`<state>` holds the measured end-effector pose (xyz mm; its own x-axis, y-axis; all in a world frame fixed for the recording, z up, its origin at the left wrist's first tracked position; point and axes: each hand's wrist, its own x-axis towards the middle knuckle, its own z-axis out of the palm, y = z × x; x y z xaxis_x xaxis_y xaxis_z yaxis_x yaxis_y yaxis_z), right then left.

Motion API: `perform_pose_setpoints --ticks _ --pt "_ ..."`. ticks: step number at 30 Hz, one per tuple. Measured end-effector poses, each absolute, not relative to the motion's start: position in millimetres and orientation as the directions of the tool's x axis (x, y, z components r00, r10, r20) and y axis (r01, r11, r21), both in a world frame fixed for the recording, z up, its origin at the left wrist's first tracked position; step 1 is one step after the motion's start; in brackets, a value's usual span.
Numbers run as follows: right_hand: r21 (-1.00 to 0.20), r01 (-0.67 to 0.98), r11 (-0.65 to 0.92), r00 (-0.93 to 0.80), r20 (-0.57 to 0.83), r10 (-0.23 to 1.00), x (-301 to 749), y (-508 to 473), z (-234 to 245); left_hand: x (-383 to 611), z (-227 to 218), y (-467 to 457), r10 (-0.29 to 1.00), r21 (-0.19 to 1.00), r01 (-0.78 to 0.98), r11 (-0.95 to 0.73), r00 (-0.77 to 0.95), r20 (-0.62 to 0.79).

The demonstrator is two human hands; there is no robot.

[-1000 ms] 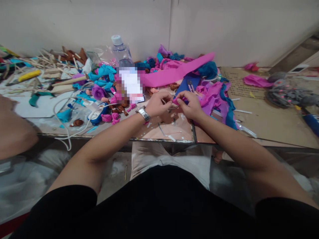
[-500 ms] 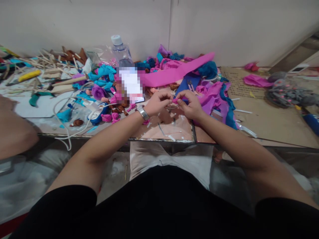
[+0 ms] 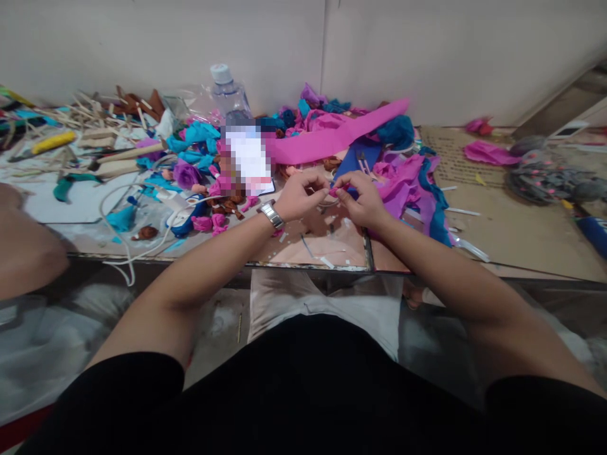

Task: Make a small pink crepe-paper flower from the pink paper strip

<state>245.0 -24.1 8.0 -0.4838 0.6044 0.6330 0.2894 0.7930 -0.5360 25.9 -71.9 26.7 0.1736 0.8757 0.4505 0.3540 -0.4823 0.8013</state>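
Between my two hands is a small piece of pink crepe paper (image 3: 334, 191). My right hand (image 3: 361, 199) pinches it between thumb and fingertips. My left hand (image 3: 301, 197), with a metal watch (image 3: 272, 215) on the wrist, has thumb and fingertips closed at the paper's left side; my fingers partly hide what they grip. A roll of tape, seen only in part, seems to lie beneath my fingers. Behind my hands a long pink crepe paper strip (image 3: 327, 142) lies across the heap. Scissors (image 3: 363, 163) rest on a blue sheet (image 3: 351, 165) just beyond my right hand.
A clear bottle (image 3: 229, 95) stands behind a lit phone (image 3: 250, 158). Crumpled blue and purple paper, a white cable (image 3: 128, 246) and wooden sticks crowd the left. Cardboard (image 3: 497, 221) and a grey bundle (image 3: 540, 180) are at right. Another person's arm (image 3: 28, 246) rests at far left.
Both hands stay almost in place; my fingers shift slightly around the pink paper. The other person's arm at far left has drawn back a little.
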Motion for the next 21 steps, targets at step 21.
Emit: perform_pose_setpoints --ticks 21 --pt "-0.497 0.202 0.844 -0.539 0.663 0.519 244.5 -24.3 10.8 29.6 29.8 -70.3 0.968 0.991 0.017 -0.13 0.217 0.123"
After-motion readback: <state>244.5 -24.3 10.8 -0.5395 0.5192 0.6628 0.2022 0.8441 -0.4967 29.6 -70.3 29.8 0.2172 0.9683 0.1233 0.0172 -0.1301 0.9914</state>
